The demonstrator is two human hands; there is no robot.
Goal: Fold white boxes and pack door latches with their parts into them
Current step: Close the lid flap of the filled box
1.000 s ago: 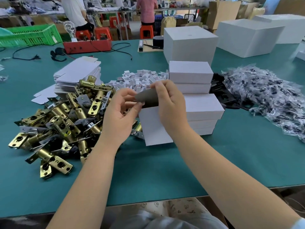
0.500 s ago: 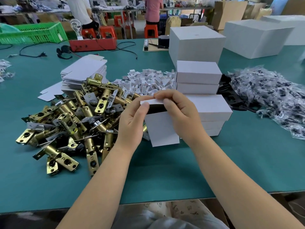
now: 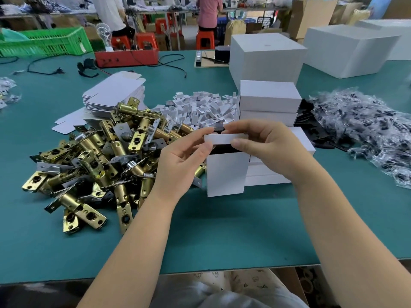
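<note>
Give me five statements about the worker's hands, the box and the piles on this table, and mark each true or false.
1. Both hands hold the white box by its top flap. True: the left hand and right hand pinch it.
2. The box is closed. False: a dark gap shows under the flap.
3. The brass latches lie piled on the person's left. True.
4. The flat box blanks lie right of the finished boxes. False: they lie left, behind the latches.
5. The green crate holds the latches. False: they lie on the table.
</note>
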